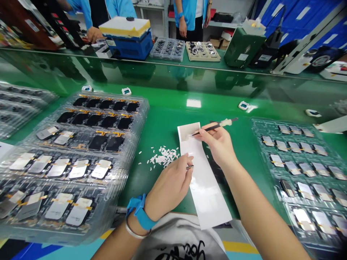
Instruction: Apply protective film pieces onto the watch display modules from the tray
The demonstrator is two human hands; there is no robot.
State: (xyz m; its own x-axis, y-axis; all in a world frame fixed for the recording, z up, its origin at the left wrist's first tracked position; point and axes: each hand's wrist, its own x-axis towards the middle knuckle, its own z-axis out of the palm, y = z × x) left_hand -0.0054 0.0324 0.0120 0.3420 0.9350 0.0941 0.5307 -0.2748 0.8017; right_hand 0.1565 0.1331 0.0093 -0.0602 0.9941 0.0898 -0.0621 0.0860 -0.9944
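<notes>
My right hand (221, 146) pinches dark, slim tweezers (213, 127) with a pale wrapped rear end. Their tip touches the upper part of a long white sheet of backing paper (207, 191), which slants down toward my shirt. My left hand (172, 182), in a blue wrist strap (142, 213), lies over the sheet's left edge with its fingers curled together. A small shiny metallic bit pokes out at those fingertips; what it belongs to is hidden. Just beyond the left fingers, many tiny white pieces (164, 157) lie scattered on the green mat (159, 119).
Stacked clear trays (108, 187) of small screen modules stand on the left. Another clear tray (273, 169) of modules is on the right. Beyond a raised shelf edge are a blue box (132, 45), part trays (168, 48) and two people in blue jackets.
</notes>
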